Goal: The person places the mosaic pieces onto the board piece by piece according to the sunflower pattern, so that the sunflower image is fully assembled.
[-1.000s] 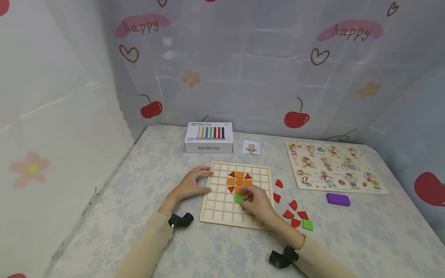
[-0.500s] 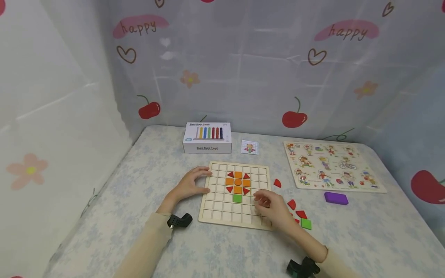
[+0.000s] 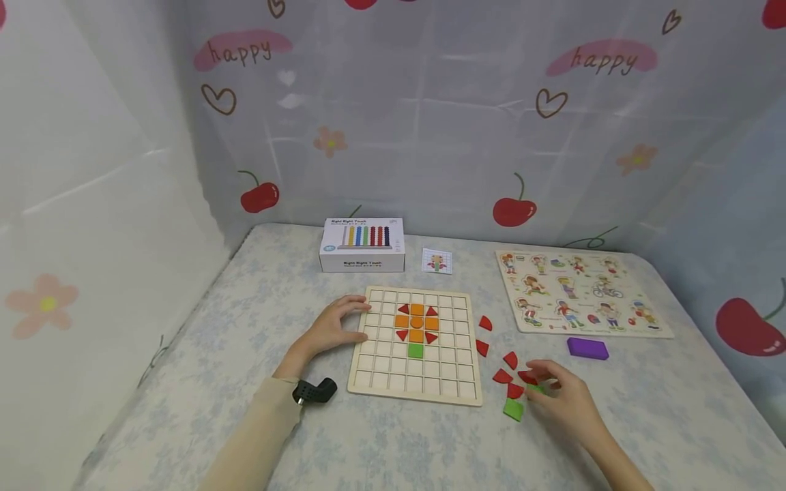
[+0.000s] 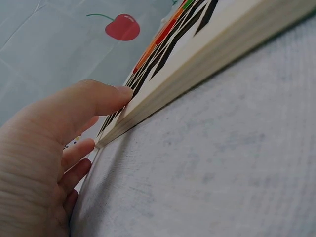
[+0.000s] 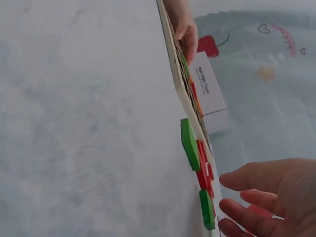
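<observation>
A wooden grid board (image 3: 381, 382) lies on the table, with orange squares (image 3: 417, 309), an orange circle, red triangles (image 3: 432, 337) and one green square (image 3: 415, 350) set in its middle cells. At the board's left edge rests my left hand (image 3: 328, 326); in the left wrist view its thumb touches the rim and the other fingers are spread beside it. My right hand (image 3: 568, 399) hovers over loose pieces right of the board, fingers loosely bent and nothing visible between them. Red quarter-circles (image 3: 502, 376) and a green square tile (image 3: 513, 410) lie near its fingertips; another green tile (image 3: 535, 389) is partly hidden beneath them.
Behind the board stand a white box (image 3: 362, 262) and a small pattern card (image 3: 437, 261). Further right lie a picture puzzle board (image 3: 577, 293) and a purple block (image 3: 587, 348). A printed curtain surrounds the table's back and sides.
A fourth red triangle came into view on the board as my right hand moved off it, rightward to the loose pieces. Two loose green tiles now show where one did. My left hand stays put.
</observation>
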A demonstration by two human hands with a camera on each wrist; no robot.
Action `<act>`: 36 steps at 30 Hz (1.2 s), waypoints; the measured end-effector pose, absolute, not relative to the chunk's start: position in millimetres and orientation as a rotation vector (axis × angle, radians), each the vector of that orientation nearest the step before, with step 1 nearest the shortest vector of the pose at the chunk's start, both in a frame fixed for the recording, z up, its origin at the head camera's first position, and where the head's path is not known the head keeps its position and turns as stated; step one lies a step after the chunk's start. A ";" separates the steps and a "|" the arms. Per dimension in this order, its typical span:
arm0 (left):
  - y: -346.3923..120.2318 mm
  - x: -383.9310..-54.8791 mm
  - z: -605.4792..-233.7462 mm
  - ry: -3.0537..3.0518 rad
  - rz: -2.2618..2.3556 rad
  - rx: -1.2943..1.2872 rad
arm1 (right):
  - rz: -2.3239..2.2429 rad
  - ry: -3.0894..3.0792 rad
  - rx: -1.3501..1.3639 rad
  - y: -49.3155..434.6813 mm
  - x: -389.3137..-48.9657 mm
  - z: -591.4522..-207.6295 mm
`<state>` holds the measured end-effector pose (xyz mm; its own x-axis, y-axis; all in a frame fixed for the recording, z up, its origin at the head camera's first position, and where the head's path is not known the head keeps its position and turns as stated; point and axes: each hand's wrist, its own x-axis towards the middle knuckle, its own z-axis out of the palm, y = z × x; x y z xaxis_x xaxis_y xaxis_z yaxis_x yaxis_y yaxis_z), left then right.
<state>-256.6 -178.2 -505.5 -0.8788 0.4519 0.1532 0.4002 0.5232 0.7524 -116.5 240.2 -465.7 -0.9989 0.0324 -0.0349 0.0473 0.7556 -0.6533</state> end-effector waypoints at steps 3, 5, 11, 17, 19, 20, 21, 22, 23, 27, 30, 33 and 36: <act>-178.0 -256.7 -505.6 2.690 1.305 0.757 | -1.060 2.882 0.102 250.2 -112.0 -470.0; -178.1 -257.0 -505.9 2.695 1.305 0.764 | -1.063 2.855 0.113 255.1 -110.3 -473.3; -179.2 -258.8 -507.5 2.692 1.309 0.776 | -1.091 2.831 0.127 256.8 -107.9 -479.1; -179.4 -259.5 -508.3 2.691 1.307 0.761 | -1.094 2.856 0.089 248.7 -107.8 -482.0; -179.0 -259.0 -507.9 2.682 1.311 0.751 | -1.093 2.883 0.089 247.7 -107.8 -482.8; -178.9 -258.7 -507.9 2.679 1.312 0.747 | -1.086 2.895 0.094 247.6 -107.9 -483.5; -178.7 -258.4 -507.8 2.677 1.313 0.746 | -1.084 2.908 0.102 247.6 -107.8 -483.8; -178.9 -258.2 -507.6 2.676 1.312 0.746 | -1.094 2.921 0.110 247.3 -107.3 -483.2; -179.0 -258.1 -507.5 2.678 1.309 0.745 | -1.109 2.937 0.113 246.6 -106.8 -482.0; -180.6 -259.3 -507.4 2.701 1.294 0.749 | -1.199 3.010 0.057 238.5 -108.2 -473.6; -181.0 -259.9 -507.1 2.705 1.296 0.763 | -1.290 2.998 -0.049 226.5 -114.3 -468.7; -180.2 -259.0 -506.6 2.692 1.304 0.774 | -1.385 2.917 -0.177 208.3 -122.4 -468.9; -178.9 -257.3 -506.5 2.677 1.310 0.780 | -1.421 2.843 -0.306 184.2 -129.9 -470.3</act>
<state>-257.3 -178.9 -506.5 -0.8702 0.4652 0.1624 0.4137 0.5107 0.7537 -129.9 184.2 -470.3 -0.9804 -0.1473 0.1311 -0.1933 0.5860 -0.7869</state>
